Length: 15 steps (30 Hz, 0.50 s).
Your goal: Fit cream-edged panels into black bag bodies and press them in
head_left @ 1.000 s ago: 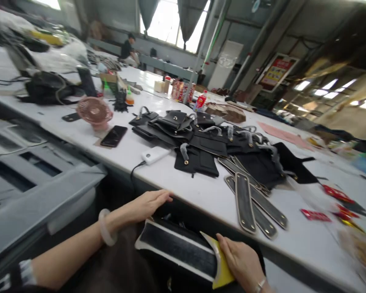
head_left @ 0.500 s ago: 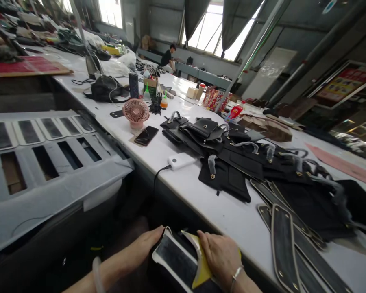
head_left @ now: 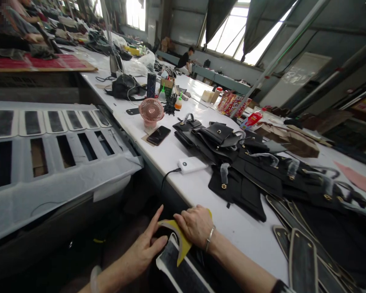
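Observation:
My right hand point(head_left: 197, 226), wearing a bracelet, is closed on a curved yellow sheet point(head_left: 184, 243) with a pale edge. Under that sheet lies the end of a black panel point(head_left: 183, 266) bordered in off-white, low in the view in front of me. At its left side is my left hand point(head_left: 148, 246), index finger stretched out and thumb apart, near the sheet's left tip and the panel's end. Nothing shows in its grasp.
The white table point(head_left: 232, 240) holds black bag pieces point(head_left: 238, 183), long strips point(head_left: 303, 260), a white device point(head_left: 192, 164), a phone point(head_left: 158, 135) and a pink fan point(head_left: 151, 110). At left, pale-edged panels point(head_left: 55, 121) lie on a covered rack point(head_left: 79, 179). People sit farther back.
My right hand has moved up and left with the yellow sheet, now over the panel's end. My left hand has opened off the panel's edge. The view has shifted left.

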Motion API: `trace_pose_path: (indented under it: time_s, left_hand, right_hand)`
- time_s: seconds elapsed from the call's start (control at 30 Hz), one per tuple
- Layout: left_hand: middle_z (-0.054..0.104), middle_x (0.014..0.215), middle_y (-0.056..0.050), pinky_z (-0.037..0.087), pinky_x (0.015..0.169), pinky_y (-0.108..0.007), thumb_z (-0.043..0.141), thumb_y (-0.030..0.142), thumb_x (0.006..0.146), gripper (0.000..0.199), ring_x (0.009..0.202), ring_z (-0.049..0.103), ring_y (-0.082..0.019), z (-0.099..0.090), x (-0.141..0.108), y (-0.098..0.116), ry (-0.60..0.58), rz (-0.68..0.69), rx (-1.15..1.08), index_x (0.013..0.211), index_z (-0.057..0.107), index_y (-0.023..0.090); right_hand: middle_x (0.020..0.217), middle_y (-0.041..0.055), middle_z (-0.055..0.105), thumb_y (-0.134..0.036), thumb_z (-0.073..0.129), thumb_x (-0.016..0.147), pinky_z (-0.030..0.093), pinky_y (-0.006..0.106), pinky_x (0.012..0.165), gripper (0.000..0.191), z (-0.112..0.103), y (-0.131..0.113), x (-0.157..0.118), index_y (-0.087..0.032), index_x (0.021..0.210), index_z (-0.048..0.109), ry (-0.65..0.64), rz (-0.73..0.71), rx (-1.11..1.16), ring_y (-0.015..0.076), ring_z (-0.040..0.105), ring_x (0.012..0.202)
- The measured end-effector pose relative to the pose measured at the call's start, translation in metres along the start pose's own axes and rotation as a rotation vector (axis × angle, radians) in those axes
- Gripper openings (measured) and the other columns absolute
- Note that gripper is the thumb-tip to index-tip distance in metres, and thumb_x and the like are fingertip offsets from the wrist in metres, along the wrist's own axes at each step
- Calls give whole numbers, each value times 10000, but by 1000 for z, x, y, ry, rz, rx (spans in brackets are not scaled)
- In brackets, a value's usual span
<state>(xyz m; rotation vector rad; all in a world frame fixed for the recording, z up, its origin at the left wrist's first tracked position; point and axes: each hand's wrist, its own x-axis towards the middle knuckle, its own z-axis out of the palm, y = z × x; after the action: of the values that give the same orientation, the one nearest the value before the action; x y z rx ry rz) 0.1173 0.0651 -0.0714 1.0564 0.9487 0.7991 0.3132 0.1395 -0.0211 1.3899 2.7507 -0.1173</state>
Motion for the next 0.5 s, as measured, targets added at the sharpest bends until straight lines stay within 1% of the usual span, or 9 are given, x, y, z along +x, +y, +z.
trace_pose_path:
  time_s: [0.1, 0.17, 0.23, 0.37, 0.43, 0.5]
  left_hand:
    - [343, 1510, -103, 371, 1068, -413, 535, 487, 892, 840, 1240, 506, -264, 3, -1, -2, 59, 19, -51, 1507, -12, 318]
    - [321, 1525, -88, 369, 1074, -395, 540, 471, 895, 797, 1275, 475, -262, 5, -2, -3, 89, 37, -25, 1507, 49, 327]
    - [371, 1505, -63, 353, 1090, -373, 544, 447, 902, 717, 1294, 457, -247, 6, -2, -3, 108, 46, 20, 1496, 163, 325]
    - [555, 1370, -46, 441, 1022, -341, 539, 423, 911, 534, 1183, 569, -233, 8, -3, 1, 80, 17, -4, 1409, 408, 283]
    - [596, 1325, -38, 454, 1008, -322, 547, 413, 909, 482, 1153, 591, -227, 9, -4, 4, 97, 27, 44, 1365, 482, 272]
    - [606, 1314, -28, 452, 1009, -306, 552, 403, 908, 460, 1156, 589, -223, 9, -5, 6, 128, 50, 153, 1348, 509, 278]
  right_hand:
    - [643, 36, 691, -416, 314, 996, 307, 294, 610, 501, -3, 4, 15, -200, 678, 635, -5, -146, -8, 146, 627, 588]
    - [626, 32, 680, -433, 306, 991, 296, 302, 595, 508, -4, 7, 23, -200, 672, 625, -10, -241, -14, 143, 613, 568]
    - [610, 31, 668, -449, 305, 985, 283, 308, 580, 509, -4, 9, 29, -198, 670, 616, -10, -323, -23, 143, 602, 560]
    - [607, 27, 659, -455, 319, 974, 275, 314, 564, 494, -4, 13, 38, -197, 666, 607, -8, -447, -38, 147, 593, 557]
    - [609, 30, 658, -450, 321, 972, 278, 320, 563, 490, -5, 13, 41, -196, 664, 605, -6, -485, -48, 156, 595, 557]
    - [612, 35, 660, -454, 318, 972, 286, 326, 565, 494, -7, 13, 42, -194, 666, 607, -3, -511, -58, 166, 602, 563]
